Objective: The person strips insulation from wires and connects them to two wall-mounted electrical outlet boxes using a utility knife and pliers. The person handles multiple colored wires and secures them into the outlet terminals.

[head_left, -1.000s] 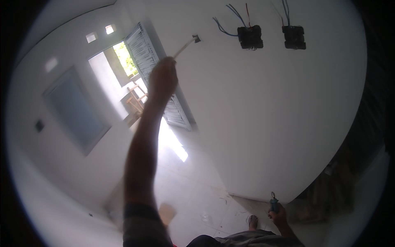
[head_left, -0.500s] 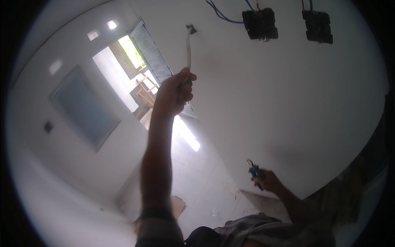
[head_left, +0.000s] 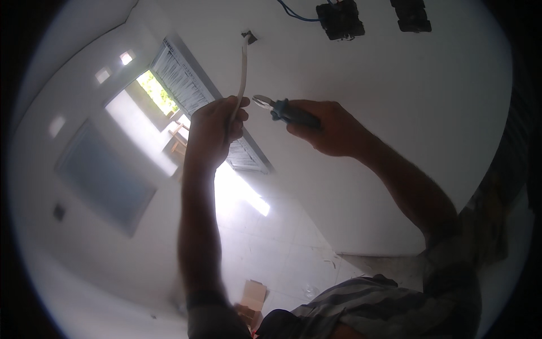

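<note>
A white electrical cable [head_left: 244,70] comes out of a small dark hole [head_left: 249,37] in the wall and hangs down into my left hand [head_left: 212,133]. My left fingers are closed round it, and its lower end runs along the palm. My right hand [head_left: 333,129] grips a pair of pliers [head_left: 296,114] with blue-grey handles. Their metal jaws [head_left: 262,101] point left and look slightly parted. They are just right of the cable and my left fingertips, apart from both.
Two dark wall boxes [head_left: 341,20] [head_left: 411,15] sit high on the wall, with a blue wire [head_left: 299,17] at the left one. An open louvred shutter [head_left: 186,73] stands behind my left hand. An opened cardboard box [head_left: 254,294] lies on the tiled floor [head_left: 276,243].
My right hand has lifted the pliers from low on the right up beside the cable. My left hand still holds the cable. The view has shifted a little.
</note>
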### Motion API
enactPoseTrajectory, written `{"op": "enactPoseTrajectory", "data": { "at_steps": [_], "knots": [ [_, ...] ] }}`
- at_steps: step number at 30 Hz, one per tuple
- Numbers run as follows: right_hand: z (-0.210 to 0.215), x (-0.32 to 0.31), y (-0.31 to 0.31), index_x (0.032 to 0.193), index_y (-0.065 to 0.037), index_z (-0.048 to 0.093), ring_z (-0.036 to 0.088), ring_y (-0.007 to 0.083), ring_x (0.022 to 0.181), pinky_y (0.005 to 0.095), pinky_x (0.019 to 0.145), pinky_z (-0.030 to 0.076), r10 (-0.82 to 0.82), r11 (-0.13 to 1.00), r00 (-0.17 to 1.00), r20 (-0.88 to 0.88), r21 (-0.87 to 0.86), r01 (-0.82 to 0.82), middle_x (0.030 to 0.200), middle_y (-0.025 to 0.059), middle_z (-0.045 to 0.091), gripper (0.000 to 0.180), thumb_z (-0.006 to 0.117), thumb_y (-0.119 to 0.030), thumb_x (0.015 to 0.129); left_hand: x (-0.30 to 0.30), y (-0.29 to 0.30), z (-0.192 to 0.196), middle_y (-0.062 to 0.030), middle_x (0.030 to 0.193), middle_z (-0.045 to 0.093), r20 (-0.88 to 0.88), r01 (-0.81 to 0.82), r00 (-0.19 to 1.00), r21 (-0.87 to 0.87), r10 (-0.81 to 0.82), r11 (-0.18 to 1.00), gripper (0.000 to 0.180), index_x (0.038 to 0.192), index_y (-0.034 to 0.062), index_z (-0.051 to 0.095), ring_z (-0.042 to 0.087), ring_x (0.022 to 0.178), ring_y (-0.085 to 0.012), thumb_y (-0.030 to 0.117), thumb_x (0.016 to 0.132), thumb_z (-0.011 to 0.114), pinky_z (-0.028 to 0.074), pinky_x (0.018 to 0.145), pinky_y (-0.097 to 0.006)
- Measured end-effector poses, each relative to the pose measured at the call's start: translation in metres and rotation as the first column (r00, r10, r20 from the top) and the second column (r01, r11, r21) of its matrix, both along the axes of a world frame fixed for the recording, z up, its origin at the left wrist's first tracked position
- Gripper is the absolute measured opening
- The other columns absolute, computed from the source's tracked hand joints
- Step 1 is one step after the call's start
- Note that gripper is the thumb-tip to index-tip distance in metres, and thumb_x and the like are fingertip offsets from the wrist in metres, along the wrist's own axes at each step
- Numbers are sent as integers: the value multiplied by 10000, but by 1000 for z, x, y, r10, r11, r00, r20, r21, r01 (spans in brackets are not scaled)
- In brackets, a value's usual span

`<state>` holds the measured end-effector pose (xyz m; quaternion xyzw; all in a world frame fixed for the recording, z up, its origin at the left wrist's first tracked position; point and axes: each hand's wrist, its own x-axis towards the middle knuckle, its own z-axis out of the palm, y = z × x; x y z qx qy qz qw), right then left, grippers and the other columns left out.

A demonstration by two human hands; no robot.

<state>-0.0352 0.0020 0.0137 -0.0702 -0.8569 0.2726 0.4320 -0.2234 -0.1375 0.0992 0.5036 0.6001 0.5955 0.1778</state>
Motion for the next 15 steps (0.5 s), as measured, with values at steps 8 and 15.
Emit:
{"op": "enactPoseTrajectory", "data": {
  "at_steps": [8,15],
  "knots": [
    [11,-18,4,1270,-61,677,649,172,659,365,662,526,-89,995,996,-21,41,90,778,77,688,326,693,-183,967,-12,0,1,-59,794,615,-29,91,995,19,-90,996,332,1203,-93,677,496,619,-68,192,1041,622,408,542,-215],
    [17,-17,-2,1227,-116,704,738,224,763,390,740,578,-180,980,984,17,95,177,847,97,748,282,692,-212,962,-13,1,-2,-57,772,636,-91,68,994,29,-65,997,318,1199,-90,685,493,597,-56,181,1040,629,401,532,-208]
  ]
}}
